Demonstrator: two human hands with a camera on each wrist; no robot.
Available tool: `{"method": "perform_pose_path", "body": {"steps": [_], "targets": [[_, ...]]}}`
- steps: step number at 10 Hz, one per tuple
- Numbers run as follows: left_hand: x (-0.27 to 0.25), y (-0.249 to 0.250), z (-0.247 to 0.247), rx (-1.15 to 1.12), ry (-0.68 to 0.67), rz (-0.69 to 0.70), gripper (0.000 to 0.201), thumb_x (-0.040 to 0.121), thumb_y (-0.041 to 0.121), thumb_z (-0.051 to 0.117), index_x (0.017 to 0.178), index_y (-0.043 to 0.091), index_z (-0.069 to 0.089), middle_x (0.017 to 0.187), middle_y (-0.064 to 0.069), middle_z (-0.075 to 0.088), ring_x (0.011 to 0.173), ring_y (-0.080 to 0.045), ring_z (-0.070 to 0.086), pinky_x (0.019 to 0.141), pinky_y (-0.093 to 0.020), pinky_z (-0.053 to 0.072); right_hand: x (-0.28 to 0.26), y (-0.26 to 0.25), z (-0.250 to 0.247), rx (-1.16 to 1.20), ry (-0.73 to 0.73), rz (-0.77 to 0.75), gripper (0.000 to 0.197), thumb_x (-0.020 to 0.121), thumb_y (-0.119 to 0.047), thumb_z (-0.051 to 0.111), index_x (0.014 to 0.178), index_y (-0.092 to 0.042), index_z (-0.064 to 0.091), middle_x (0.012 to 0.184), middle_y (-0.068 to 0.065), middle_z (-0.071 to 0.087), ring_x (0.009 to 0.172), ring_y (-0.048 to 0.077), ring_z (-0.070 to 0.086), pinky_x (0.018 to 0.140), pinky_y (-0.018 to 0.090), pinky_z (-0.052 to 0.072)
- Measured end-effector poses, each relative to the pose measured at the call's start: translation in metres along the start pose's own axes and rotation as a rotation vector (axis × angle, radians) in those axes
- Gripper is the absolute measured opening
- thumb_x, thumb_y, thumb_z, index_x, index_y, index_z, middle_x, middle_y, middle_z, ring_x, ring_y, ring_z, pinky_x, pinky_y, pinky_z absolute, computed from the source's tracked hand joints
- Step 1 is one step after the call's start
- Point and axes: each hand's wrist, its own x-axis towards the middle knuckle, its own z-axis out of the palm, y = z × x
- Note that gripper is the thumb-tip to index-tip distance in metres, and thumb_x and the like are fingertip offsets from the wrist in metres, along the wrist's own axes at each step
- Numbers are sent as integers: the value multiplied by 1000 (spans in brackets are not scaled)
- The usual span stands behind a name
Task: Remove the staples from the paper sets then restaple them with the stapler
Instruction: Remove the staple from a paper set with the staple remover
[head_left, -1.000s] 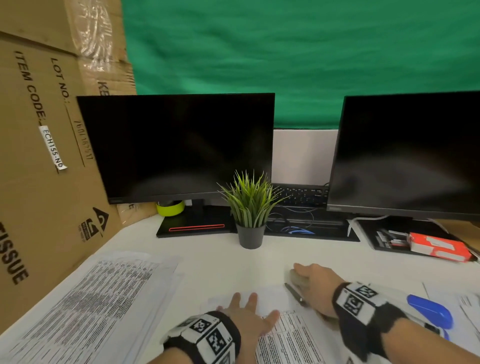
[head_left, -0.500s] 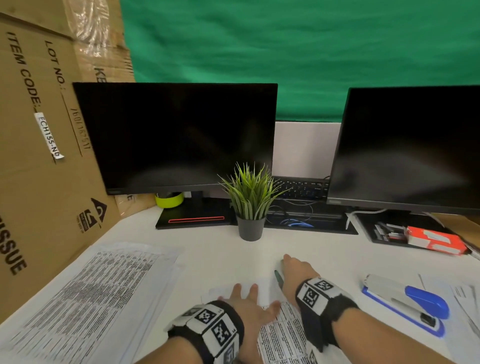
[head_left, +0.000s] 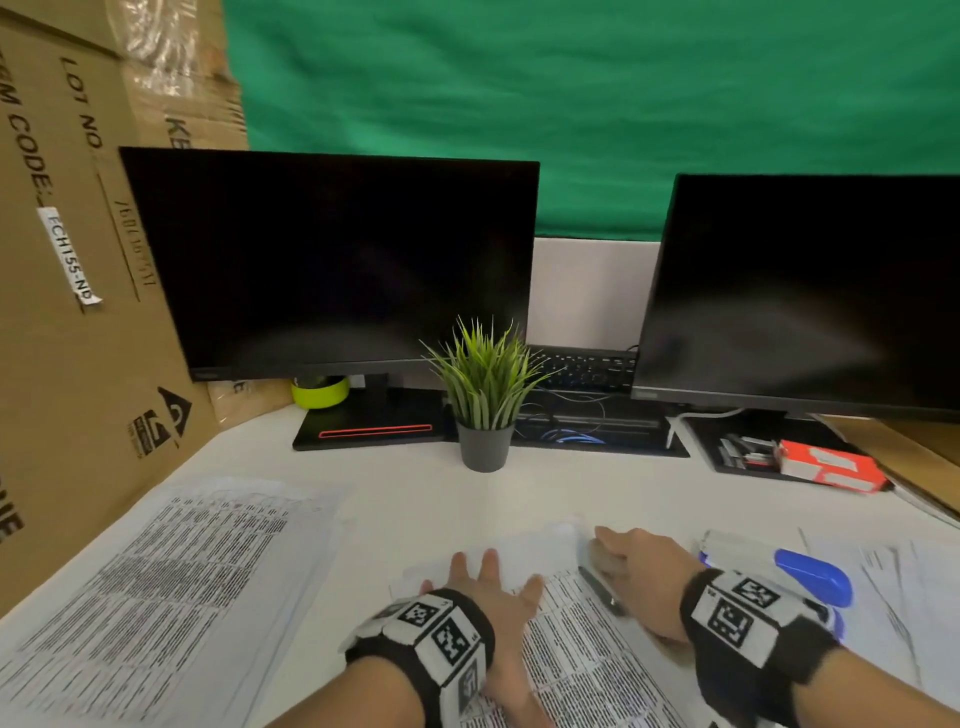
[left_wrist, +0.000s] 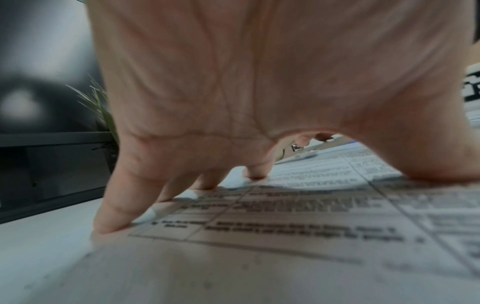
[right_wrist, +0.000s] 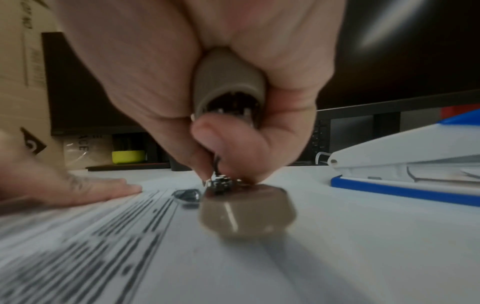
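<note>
Left hand (head_left: 491, 597) lying flat, fingers spread, pinning thin floppy paper set (head_left: 587, 654) near desk (head_left: 415, 499) front edge; right hand (head_left: 641, 577) gripping staple remover (right_wrist: 228, 86) w/ claws biting pages' far corner

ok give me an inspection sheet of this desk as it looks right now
Surface: white desk, papers over the near half.
Job's things: paper set under both hands; staple remover at its top corner; blue stapler to the right.
Clutter: paper stack left, potted plant, orange box.
Hands: left hand flat on the paper set; right hand grips the staple remover.
Cables: loose cables behind the plant.
Surroundings: two dark monitors, cardboard boxes, green backdrop.
</note>
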Motion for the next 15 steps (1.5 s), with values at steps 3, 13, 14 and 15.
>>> {"method": "perform_pose_path", "body": {"steps": [3, 13, 14, 15], "targets": [[-1, 14, 5, -168, 111, -189, 108, 64, 86, -5, 156, 30, 3, 163, -8, -1, 149, -28, 9, 119, -50, 4, 14, -4, 18, -7, 34, 10, 60, 95, -13, 44, 149, -17, 17, 141, 5, 43, 127, 23, 44, 106, 30, 38], [-26, -24, -38, -154, -16, 125, 100, 81, 72, 53, 155, 25, 4, 161, -5, 12, 146, -29, 18, 118, -46, 22, 29, 9, -18, 321, 156, 66, 47, 99, -17, 41, 145, -18, 29, 136, 7, 50, 119, 22, 54, 100, 23, 38], [-36, -34, -40, -174, 59, 49, 93, 84, 66, 56, 150, 10, 22, 148, -7, 32, 135, -26, 36, 111, -40, 34, 11, 15, -12, 436, 142, 19, 51, 98, -17, 45, 146, -27, 33, 134, 2, 52, 115, 20, 54, 99, 22, 36], [-44, -35, -36, -157, 32, 17, 96, 81, 68, 59, 146, 5, 28, 142, -7, 34, 131, -26, 39, 109, -39, 36, 2, 10, -7, 464, 114, -20, 49, 96, -15, 46, 143, -27, 39, 116, -3, 56, 95, 13, 54, 86, 17, 37]]}}
